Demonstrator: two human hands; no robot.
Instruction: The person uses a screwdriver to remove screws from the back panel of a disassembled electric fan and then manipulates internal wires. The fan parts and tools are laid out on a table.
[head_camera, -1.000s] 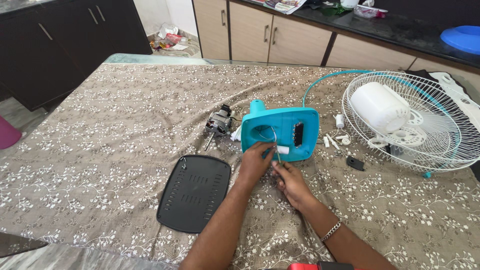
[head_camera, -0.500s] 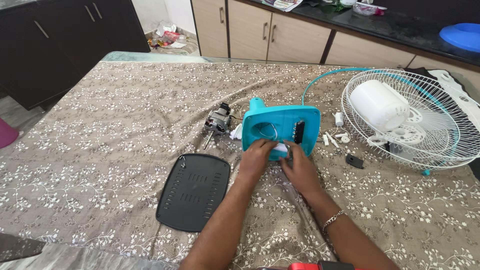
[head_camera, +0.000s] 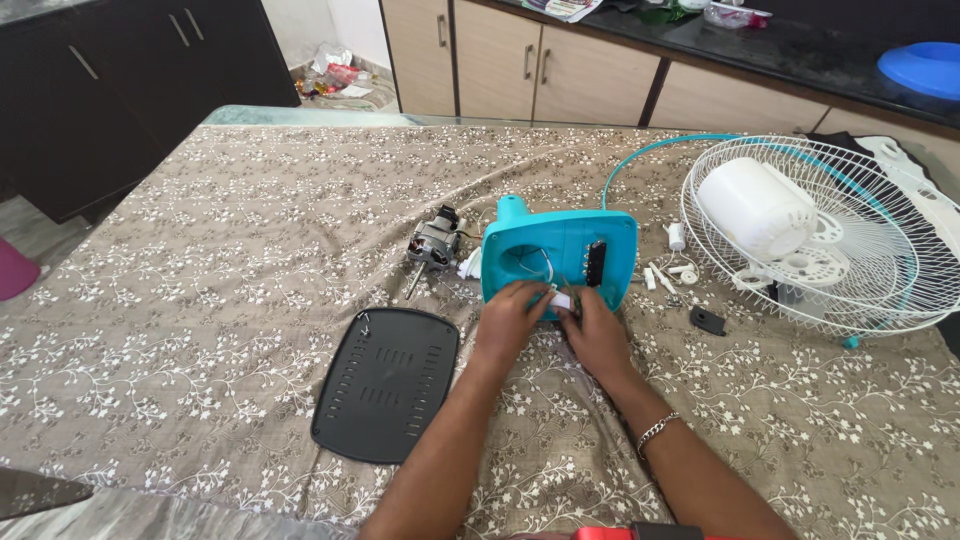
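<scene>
Both hands meet at the lower edge of the open teal plastic fan housing (head_camera: 560, 252), which lies mid-table on the brown floral tablecloth (head_camera: 200, 280). The left hand (head_camera: 512, 312) curls against the rim; the right hand (head_camera: 592, 325) pinches a small white part (head_camera: 562, 300). Seating it seemingly needs fine fingertip alignment. Forearms converge, wrists low.

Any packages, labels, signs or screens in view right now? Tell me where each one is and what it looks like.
Printed paper or booklet: far counter, top edge of view; flat, pale with coloured print, partly cut off.
Clear packet or container: same dark counter, further right; transparent with red edging, small.
Crumpled wrappers: on the floor by the cabinets; white and red.
No screens or signs visible.
</scene>
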